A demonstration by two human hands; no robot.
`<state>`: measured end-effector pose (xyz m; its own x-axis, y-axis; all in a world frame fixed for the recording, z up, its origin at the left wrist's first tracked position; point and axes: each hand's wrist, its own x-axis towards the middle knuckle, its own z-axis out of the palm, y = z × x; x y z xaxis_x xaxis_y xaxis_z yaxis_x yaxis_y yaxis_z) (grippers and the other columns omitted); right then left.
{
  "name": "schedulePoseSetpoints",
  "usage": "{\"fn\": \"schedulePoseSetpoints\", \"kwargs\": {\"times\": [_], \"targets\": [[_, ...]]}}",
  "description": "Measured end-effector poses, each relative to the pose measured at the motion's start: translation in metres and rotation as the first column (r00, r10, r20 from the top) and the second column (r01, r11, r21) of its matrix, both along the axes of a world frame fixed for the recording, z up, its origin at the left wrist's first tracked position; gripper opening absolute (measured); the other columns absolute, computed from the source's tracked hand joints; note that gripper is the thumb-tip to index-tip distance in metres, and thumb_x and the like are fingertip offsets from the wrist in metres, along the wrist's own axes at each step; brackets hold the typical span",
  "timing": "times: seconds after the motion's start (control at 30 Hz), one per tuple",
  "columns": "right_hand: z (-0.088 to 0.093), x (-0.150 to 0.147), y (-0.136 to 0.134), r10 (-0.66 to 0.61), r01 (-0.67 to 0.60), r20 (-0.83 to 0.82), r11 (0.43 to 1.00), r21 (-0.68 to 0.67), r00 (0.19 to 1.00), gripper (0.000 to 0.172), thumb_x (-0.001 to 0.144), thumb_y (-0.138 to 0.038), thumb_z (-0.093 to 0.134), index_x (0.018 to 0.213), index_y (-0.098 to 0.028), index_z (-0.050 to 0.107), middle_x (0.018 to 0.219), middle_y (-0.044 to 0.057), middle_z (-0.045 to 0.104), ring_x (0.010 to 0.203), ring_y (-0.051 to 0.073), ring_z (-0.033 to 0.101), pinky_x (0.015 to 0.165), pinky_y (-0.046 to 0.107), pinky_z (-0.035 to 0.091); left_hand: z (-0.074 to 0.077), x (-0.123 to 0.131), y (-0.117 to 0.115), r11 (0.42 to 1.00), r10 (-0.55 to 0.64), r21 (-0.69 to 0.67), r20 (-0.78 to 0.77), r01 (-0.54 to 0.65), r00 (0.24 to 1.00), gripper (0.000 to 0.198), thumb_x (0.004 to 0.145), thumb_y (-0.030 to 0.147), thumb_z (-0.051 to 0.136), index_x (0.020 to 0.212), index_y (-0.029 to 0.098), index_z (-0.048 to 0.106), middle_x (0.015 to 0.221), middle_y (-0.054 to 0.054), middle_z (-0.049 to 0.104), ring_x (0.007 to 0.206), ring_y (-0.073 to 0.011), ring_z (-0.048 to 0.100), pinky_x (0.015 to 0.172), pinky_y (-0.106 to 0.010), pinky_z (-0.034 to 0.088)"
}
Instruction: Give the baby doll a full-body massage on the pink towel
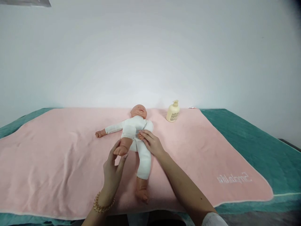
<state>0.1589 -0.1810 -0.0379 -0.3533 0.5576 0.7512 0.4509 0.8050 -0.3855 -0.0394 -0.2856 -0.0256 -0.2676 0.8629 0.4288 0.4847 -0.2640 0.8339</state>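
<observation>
A baby doll with a white cloth body lies on its back on a pink blanket, head toward the wall. My left hand is closed around the doll's foot, and that leg is bent up off the blanket. Over the doll's belly, my right hand has its fingers closed on the doll's small hand, partly hidden beneath them. The doll's other arm stretches out to the left. Its other leg lies straight, the bare foot toward me.
A cream pump bottle stands upright on the blanket, right of the doll's head. Under the blanket is a green cover, showing at the sides and front edge. A plain white wall rises behind. Wrinkles run across the blanket's left part.
</observation>
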Motion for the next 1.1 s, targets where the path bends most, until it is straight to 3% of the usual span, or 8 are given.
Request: {"fn": "schedulePoseSetpoints", "kwargs": {"times": [0.17, 0.3, 0.43, 0.57, 0.67, 0.73, 0.97, 1.1], "targets": [[0.002, 0.012, -0.001, -0.131, 0.125, -0.150, 0.991, -0.050, 0.980, 0.040, 0.095, -0.021, 0.045, 0.134, -0.027, 0.050, 0.127, 0.009, 0.057, 0.117, 0.019, 0.057, 0.092, 0.034, 0.055, -0.004, -0.002, -0.008, 0.981, -0.058, 0.187, 0.043, 0.049, 0.997, 0.053, 0.090, 0.033, 0.056, 0.141, 0.026, 0.042, 0.143, -0.008, 0.050, 0.129, -0.0232, 0.049, 0.103, -0.035, 0.044], [0.003, 0.023, 0.001, -0.328, 0.275, -0.342, 0.942, -0.194, 0.881, 0.037, 0.092, -0.028, 0.049, 0.128, -0.023, 0.053, 0.125, 0.012, 0.057, 0.102, 0.021, 0.061, 0.078, 0.033, 0.055, -0.004, -0.003, -0.014, 0.939, -0.115, 0.329, 0.027, 0.100, 0.993, 0.050, 0.091, 0.026, 0.053, 0.140, 0.023, 0.042, 0.141, -0.010, 0.051, 0.131, -0.0232, 0.047, 0.107, -0.037, 0.042], [0.006, 0.032, 0.004, -0.484, 0.260, -0.561, 0.863, -0.433, 0.672, 0.043, 0.091, -0.042, 0.051, 0.127, -0.019, 0.050, 0.125, 0.014, 0.057, 0.068, 0.012, 0.061, 0.065, 0.029, 0.053, -0.009, -0.007, -0.023, 0.921, -0.109, 0.378, 0.022, 0.093, 0.994, 0.048, 0.091, 0.024, 0.052, 0.138, 0.021, 0.044, 0.141, -0.011, 0.051, 0.133, -0.0235, 0.045, 0.108, -0.038, 0.040], [0.004, 0.045, 0.012, -0.594, 0.135, -0.716, 0.796, -0.591, 0.367, 0.049, 0.084, -0.051, 0.059, 0.118, -0.016, 0.053, 0.109, 0.009, 0.063, 0.074, 0.013, 0.062, 0.067, 0.027, 0.052, -0.022, -0.013, -0.039, 0.946, -0.044, 0.324, 0.031, 0.032, 0.999, 0.048, 0.090, 0.029, 0.053, 0.136, 0.019, 0.045, 0.136, -0.011, 0.055, 0.128, -0.0246, 0.050, 0.105, -0.039, 0.043], [-0.005, 0.057, 0.021, -0.671, 0.011, -0.724, 0.735, -0.678, 0.159, 0.033, 0.083, -0.040, 0.063, 0.106, -0.017, 0.057, 0.090, 0.002, 0.065, 0.069, 0.011, 0.061, 0.063, 0.023, 0.051, -0.037, -0.020, -0.055, 0.974, -0.020, 0.226, 0.029, 0.013, 0.999, 0.049, 0.088, 0.035, 0.055, 0.134, 0.018, 0.047, 0.133, -0.011, 0.057, 0.125, -0.0262, 0.053, 0.103, -0.041, 0.045], [-0.011, 0.064, 0.027, -0.712, -0.041, -0.697, 0.696, -0.716, 0.081, 0.016, 0.085, -0.031, 0.060, 0.093, -0.017, 0.058, 0.079, 0.000, 0.064, 0.061, 0.009, 0.058, 0.057, 0.020, 0.049, -0.047, -0.024, -0.066, 0.989, -0.024, 0.150, 0.028, 0.020, 0.999, 0.051, 0.087, 0.039, 0.055, 0.133, 0.019, 0.048, 0.133, -0.011, 0.058, 0.124, -0.0267, 0.054, 0.103, -0.041, 0.046], [-0.023, 0.072, 0.034, -0.754, -0.116, -0.657, 0.651, -0.750, 0.018, 0.012, 0.089, -0.022, 0.053, 0.079, -0.019, 0.057, 0.063, -0.003, 0.061, 0.051, 0.008, 0.055, 0.047, 0.017, 0.046, -0.076, -0.035, -0.086, 0.995, -0.097, 0.015, -0.025, 0.097, 0.995, 0.053, 0.089, 0.033, 0.053, 0.139, 0.021, 0.043, 0.142, -0.009, 0.050, 0.130, -0.0251, 0.048, 0.109, -0.042, 0.041], [-0.019, 0.071, 0.033, -0.749, -0.150, -0.662, 0.656, -0.740, -0.009, 0.014, 0.090, -0.015, 0.049, 0.078, -0.018, 0.055, 0.061, -0.004, 0.060, 0.049, 0.007, 0.055, 0.047, 0.016, 0.047, -0.093, -0.043, -0.087, 0.993, -0.114, -0.004, -0.181, 0.115, 0.977, 0.059, 0.089, 0.030, 0.054, 0.144, 0.023, 0.036, 0.144, -0.011, 0.047, 0.129, -0.0260, 0.049, 0.104, -0.042, 0.045]]}}
